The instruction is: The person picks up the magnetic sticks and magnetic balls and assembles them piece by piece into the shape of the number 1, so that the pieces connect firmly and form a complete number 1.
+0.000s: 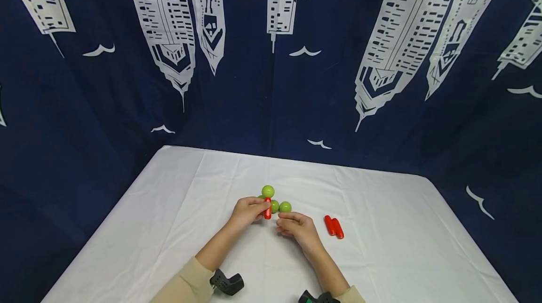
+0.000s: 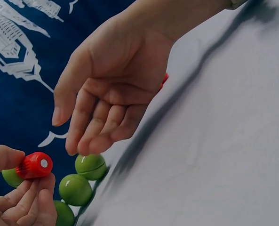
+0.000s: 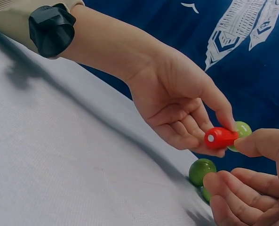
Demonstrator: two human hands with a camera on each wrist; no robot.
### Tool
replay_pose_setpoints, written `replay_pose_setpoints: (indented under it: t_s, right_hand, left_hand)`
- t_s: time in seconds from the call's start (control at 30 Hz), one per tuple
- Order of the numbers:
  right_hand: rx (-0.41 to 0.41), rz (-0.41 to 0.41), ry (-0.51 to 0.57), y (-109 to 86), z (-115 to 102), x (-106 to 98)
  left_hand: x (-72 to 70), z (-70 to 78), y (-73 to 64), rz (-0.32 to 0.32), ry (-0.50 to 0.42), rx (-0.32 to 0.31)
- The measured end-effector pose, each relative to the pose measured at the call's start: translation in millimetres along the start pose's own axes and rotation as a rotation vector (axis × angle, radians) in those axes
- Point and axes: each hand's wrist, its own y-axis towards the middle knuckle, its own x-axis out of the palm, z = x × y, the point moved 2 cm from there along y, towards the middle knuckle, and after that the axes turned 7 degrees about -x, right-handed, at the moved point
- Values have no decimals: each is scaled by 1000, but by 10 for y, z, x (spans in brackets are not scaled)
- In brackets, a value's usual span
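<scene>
Green balls (image 1: 285, 207) just beyond right hand (image 1: 298, 228); two red sticks (image 1: 338, 228) near.

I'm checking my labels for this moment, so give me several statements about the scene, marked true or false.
1. The left hand holds a red piece. True.
2. The right hand grips a red piece too. False: the right hand holds nothing.
3. A green ball is at one end of the held red piece. True.
4. Two more red pieces lie to the right of the right hand. True.
5. The table has a dark blue surface. False: the table's surface is white.
</scene>
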Motion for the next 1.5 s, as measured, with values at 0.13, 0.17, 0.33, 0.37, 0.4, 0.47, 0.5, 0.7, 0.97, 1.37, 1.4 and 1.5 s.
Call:
replay_pose_setpoints:
  t_s: [0.13,0.17,0.33,0.37,0.4,0.47,0.5,0.7,0.97,1.37,1.4,1.5]
  right_hand:
    - [6,-5,5,-6,-4,16]
    - [4,-9,7,-10,-9,20]
    - [4,-20,35,-25,-28,32]
    - [5,-20,38,-26,-29,31]
    - [7,-20,44,-25,-29,31]
    - [11,-20,50,-20,-24,27]
    - [13,-21,52,-18,-23,28]
    - [13,-23,58,-10,-5,22]
    - [6,-36,64,-23,-33,41]
    - [-56,-22,-6,34,-147,47]
    - [-61,-20,-13,51,-171,52]
    - [-71,-15,-46,117,-229,59]
  left_hand:
    - [-86,-13,40,23,-7,-13]
    - [-108,-12,46,27,-14,-12]
    - [-216,-14,88,55,-40,-11]
    - [-238,-19,101,65,-49,-19]
    - [-259,-21,113,73,-51,-18]
    - [-302,-33,141,84,-66,-21]
    - [-323,-41,154,91,-77,-26]
    - [-409,-117,225,112,-103,-35]
    - [-427,-218,283,99,-129,-52]
    - [-424,-253,302,87,-125,-39]
    - [-426,-254,301,89,-126,-35]
    - [-421,-258,303,92,-124,-31]
